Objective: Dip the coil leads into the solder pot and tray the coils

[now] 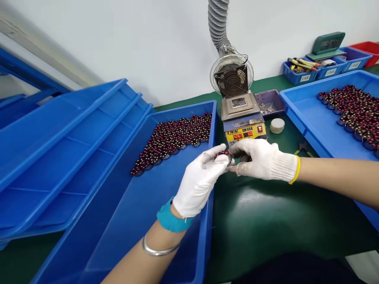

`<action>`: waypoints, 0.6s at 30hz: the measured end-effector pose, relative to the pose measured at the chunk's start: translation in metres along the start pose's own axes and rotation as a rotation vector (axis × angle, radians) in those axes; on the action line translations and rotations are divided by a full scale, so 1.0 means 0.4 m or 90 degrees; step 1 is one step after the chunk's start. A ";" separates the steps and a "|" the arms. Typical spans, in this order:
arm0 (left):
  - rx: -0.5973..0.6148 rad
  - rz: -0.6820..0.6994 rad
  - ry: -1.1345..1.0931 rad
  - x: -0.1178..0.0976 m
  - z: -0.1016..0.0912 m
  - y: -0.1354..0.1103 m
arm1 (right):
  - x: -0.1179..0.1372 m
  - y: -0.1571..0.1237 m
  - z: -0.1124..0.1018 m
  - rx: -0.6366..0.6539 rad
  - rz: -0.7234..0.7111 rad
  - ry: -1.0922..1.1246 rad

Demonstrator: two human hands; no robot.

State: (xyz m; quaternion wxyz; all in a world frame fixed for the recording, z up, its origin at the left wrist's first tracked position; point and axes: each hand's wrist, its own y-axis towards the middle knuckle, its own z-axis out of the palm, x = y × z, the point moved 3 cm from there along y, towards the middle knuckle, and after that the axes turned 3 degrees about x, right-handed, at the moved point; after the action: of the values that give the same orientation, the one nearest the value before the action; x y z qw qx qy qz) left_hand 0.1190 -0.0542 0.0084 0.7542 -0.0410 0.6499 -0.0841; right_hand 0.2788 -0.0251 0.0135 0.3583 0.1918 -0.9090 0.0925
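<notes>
Between the thumb and fingers of my white-gloved left hand [199, 179] is a small round coil part [222, 154], black with red bits on its face. My right hand [254, 157], in a knitted glove with a yellow cuff, meets it from the right, its bent fingertips closed at the part's edge. Whether those fingertips pinch the body or a thin lead is too small to tell. Just behind both hands stands a solder pot [244, 128] with a yellow front and lit red digits. Many similar parts [177, 136] lie in the blue tray [215, 118] on the left.
Above the pot hangs a fan hood [233, 79] on a grey hose. A purple bin [274, 100], a round white pad [277, 126] and green-handled cutters [303, 149] lie right of it. Another blue tray [310, 104] holds more parts; stacked trays [68, 154] lean at left.
</notes>
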 end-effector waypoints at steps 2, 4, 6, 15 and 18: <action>-0.026 0.047 0.090 -0.002 0.003 -0.006 | 0.005 -0.006 0.001 -0.013 -0.027 -0.037; -0.046 0.105 0.175 -0.001 0.003 -0.011 | 0.008 -0.012 0.000 -0.008 -0.056 -0.052; -0.056 0.175 0.270 0.001 -0.001 -0.014 | 0.003 -0.014 -0.005 0.013 -0.064 -0.040; -0.023 0.429 0.548 0.003 -0.019 -0.014 | -0.033 0.001 -0.030 0.081 0.043 0.208; -0.021 0.451 0.588 -0.001 -0.011 -0.020 | -0.019 -0.008 -0.015 0.133 0.039 0.169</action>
State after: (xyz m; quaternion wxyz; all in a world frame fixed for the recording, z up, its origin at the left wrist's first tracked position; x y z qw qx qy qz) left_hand 0.1142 -0.0617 0.0095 0.3742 0.2083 0.8867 0.1743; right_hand 0.2889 -0.0241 0.0128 0.4503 0.1864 -0.8445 0.2221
